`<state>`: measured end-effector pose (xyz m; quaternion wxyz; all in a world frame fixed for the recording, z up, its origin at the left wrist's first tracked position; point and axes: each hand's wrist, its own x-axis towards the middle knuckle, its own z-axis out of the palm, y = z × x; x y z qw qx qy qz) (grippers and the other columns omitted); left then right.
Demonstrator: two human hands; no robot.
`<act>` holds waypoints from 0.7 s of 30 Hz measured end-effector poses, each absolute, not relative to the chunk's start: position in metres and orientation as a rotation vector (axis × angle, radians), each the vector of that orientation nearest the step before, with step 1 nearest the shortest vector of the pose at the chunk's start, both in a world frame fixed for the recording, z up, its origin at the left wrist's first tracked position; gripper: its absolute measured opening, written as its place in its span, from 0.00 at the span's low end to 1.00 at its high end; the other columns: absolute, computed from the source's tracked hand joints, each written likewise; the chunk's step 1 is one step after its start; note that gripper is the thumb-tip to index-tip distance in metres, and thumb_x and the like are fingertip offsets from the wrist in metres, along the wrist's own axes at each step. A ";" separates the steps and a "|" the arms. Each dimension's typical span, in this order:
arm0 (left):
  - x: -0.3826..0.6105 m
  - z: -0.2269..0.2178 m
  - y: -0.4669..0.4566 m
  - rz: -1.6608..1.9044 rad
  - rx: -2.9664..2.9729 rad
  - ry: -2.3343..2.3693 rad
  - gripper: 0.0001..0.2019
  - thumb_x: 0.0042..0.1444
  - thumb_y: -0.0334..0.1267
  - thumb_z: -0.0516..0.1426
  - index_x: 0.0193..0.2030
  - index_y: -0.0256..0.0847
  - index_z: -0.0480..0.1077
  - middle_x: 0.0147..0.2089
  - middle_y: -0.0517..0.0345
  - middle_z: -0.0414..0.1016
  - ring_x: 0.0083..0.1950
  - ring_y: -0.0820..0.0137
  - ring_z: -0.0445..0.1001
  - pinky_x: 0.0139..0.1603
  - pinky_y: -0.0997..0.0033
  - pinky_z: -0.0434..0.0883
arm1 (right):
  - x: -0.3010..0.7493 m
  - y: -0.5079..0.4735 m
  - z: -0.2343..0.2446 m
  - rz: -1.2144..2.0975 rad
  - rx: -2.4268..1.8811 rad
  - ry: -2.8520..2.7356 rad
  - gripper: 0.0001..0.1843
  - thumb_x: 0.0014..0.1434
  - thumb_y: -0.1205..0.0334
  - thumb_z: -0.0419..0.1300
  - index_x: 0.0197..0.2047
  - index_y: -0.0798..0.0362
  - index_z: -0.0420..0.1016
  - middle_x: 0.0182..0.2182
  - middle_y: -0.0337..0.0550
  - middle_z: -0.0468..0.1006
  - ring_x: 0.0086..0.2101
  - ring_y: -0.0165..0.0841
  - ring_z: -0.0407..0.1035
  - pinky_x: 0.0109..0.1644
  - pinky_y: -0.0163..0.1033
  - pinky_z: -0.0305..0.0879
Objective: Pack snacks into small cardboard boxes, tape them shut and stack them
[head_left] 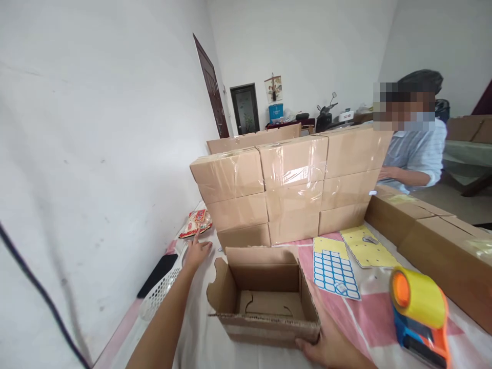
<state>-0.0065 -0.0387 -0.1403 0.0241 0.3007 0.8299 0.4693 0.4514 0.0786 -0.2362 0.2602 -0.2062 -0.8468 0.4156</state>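
An open, empty cardboard box [269, 333] sits on the cloth in front of me, its flaps raised. My right hand [326, 335] grips its near right corner, thumb on the front wall. Further left, my left hand [197, 252] reaches forward with its fingers apart and nothing visible in them. Its fingertips are at the near edge of a red and beige printed plastic bag [198, 221]; I cannot tell whether they touch it. Beneath my left forearm is a white perforated basket [159, 293], partly hidden.
Taped cartons [294, 184] form a wall behind the box; more cartons [434, 241] line the right side. A tape dispenser [421, 312] with yellow tape, a blue-framed label sheet [336, 271] and a yellow sheet [369, 246] lie at right. Another person [413, 148] is beyond the cartons.
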 end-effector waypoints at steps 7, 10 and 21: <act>-0.058 -0.138 0.004 1.103 1.018 2.927 0.07 0.50 0.39 0.62 0.33 0.38 0.77 0.62 0.35 0.73 0.69 0.38 0.62 0.68 0.32 0.51 | 0.456 0.084 -0.245 1.138 -0.558 -2.381 0.74 0.41 0.55 0.72 0.78 0.37 0.26 0.77 0.42 0.43 0.72 0.64 0.44 0.73 0.70 0.52; -0.056 -0.107 -0.022 1.154 1.088 3.062 0.07 0.53 0.36 0.56 0.33 0.38 0.75 0.52 0.38 0.77 0.59 0.47 0.72 0.65 0.41 0.61 | 0.455 0.082 -0.236 1.171 -0.545 -2.337 0.70 0.45 0.56 0.70 0.78 0.44 0.28 0.77 0.49 0.44 0.73 0.61 0.43 0.73 0.70 0.49; 0.087 0.074 -0.209 2.154 1.406 3.114 0.03 0.55 0.37 0.57 0.35 0.43 0.70 0.41 0.58 0.74 0.47 0.62 0.73 0.54 0.54 0.74 | 0.456 0.056 -0.190 1.279 -0.340 -2.255 0.67 0.49 0.58 0.72 0.78 0.47 0.29 0.76 0.57 0.42 0.74 0.51 0.39 0.76 0.63 0.41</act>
